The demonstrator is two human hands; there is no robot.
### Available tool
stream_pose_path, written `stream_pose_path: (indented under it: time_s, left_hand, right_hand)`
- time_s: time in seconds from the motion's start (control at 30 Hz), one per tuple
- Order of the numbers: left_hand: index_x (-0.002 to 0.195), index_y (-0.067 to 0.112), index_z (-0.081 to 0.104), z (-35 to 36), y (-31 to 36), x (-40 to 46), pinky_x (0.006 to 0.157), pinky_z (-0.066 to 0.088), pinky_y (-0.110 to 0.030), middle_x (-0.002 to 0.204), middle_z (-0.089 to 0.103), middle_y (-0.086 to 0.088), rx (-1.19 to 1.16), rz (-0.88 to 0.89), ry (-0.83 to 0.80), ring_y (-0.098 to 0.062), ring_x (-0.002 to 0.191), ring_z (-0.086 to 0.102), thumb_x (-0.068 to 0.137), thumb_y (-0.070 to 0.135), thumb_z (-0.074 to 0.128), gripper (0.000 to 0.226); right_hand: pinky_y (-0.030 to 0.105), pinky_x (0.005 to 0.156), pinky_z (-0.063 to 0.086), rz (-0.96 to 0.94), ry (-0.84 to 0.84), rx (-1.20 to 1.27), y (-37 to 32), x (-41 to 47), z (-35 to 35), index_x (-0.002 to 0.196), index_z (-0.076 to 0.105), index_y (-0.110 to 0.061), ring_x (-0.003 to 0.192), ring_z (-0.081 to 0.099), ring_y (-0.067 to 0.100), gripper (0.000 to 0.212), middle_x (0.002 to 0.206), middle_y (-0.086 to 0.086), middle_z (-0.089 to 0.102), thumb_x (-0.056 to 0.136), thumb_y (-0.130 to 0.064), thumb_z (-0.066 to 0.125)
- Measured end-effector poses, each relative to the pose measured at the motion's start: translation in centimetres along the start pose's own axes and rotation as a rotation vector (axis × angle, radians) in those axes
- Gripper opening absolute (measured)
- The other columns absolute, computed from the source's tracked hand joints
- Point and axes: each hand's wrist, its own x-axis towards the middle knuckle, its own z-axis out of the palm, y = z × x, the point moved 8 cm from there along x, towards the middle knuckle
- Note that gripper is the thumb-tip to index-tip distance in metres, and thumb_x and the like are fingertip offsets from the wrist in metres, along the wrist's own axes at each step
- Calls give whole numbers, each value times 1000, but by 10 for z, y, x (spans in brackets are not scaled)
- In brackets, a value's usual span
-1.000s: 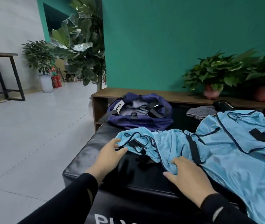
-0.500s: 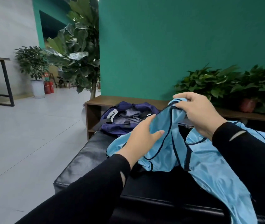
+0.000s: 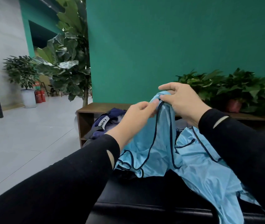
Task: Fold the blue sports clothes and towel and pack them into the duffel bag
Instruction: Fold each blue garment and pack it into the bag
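Blue sports top [image 3: 165,152] | pinched at top by left hand [image 3: 136,118], right hand [image 3: 182,101]

Raised blue garment [image 3: 164,143] between hands and duffel bag [image 3: 103,125].

A gym or studio lobby: teal wall [image 3: 160,46] beyond the hands, potted plants [image 3: 225,88] on a wooden shelf [image 3: 96,107], red fire extinguishers [image 3: 39,95] (far left), pale tiled floor [image 3: 31,135], black padded bench [image 3: 144,199].
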Motion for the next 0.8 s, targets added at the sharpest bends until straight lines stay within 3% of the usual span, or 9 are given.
stream_pose_path:
  time_s: [0.1, 0.17, 0.23, 0.33, 0.4, 0.53, 0.6, 0.67, 0.8]
  left_hand:
    - [77, 18, 65, 21, -11, -5, 102, 46, -56, 80, 61, 3, -16, -57, -135, -15, 85, 58, 82, 56, 72, 39]
    - [90, 8, 68, 15, -18, -4, 102, 47, -57, 99, 73, -7, -113, -101, -93, -22, 95, 66, 89, 41, 71, 34]
    - [100, 3, 67, 2, -26, -3, 99, 50, -55, 114, 72, -19, -240, -142, -35, -26, 100, 68, 98, 30, 63, 27]
    - [108, 9, 67, -35, -35, 1, 91, 57, -44, 112, 72, -13, -353, -185, 145, -27, 106, 68, 103, 29, 55, 24]
    - [102, 13, 65, -62, -40, 3, 79, 56, -38, 100, 67, -7, -341, -196, 251, -23, 96, 65, 100, 25, 56, 15]
    - [110, 13, 67, -97, -50, -1, 86, 59, -44, 110, 65, -12, -324, -251, 318, -29, 102, 66, 78, 34, 60, 39]
    - [112, 10, 66, -111, -55, -4, 73, 58, -35, 111, 65, -14, -362, -228, 363, -27, 102, 64, 77, 31, 58, 42]
    - [112, 8, 64, -118, -61, -8, 64, 56, -28, 112, 66, -17, -384, -219, 369, -25, 100, 62, 85, 24, 54, 33]
    - [114, 6, 62, -121, -62, -16, 68, 57, -27, 121, 69, -22, -410, -167, 318, -21, 99, 66, 95, 15, 42, 30]
  right_hand:
    - [28, 90, 56, -25, -134, -27, -1, -9, 21, 122, 67, -19, 100, 71, 13, 25, 112, 2, 73, 98, -15, 64]
    - [17, 80, 54, -36, -171, -38, -2, -15, 24, 125, 66, -20, 88, 68, 0, 27, 108, -3, 73, 98, -25, 65]
    - [19, 70, 55, 4, -109, -11, 9, -20, 12, 122, 65, -21, 77, 66, 2, 25, 104, -4, 73, 99, -32, 63]
    - [39, 75, 57, 217, -51, -37, 64, -34, -6, 109, 66, -7, 78, 62, 20, 23, 100, 7, 72, 102, -27, 57]
    - [44, 71, 54, 415, -163, -128, 124, -56, 0, 99, 64, 2, 75, 56, 25, 24, 89, 15, 62, 101, -20, 58]
    - [33, 69, 60, 733, -231, -46, 211, -107, 22, 130, 55, 4, 81, 64, 25, 48, 98, 13, 57, 98, -29, 66]
    - [36, 71, 62, 848, -169, 162, 227, -124, 38, 133, 51, 2, 88, 71, 30, 58, 99, 10, 59, 95, -38, 69]
    - [33, 62, 58, 896, -146, 271, 234, -128, 58, 124, 57, 0, 78, 68, 28, 56, 98, 12, 65, 90, -42, 73]
    - [23, 45, 38, 826, -125, 224, 232, -115, 87, 105, 66, -11, 51, 49, 13, 28, 84, 6, 67, 90, -34, 74]
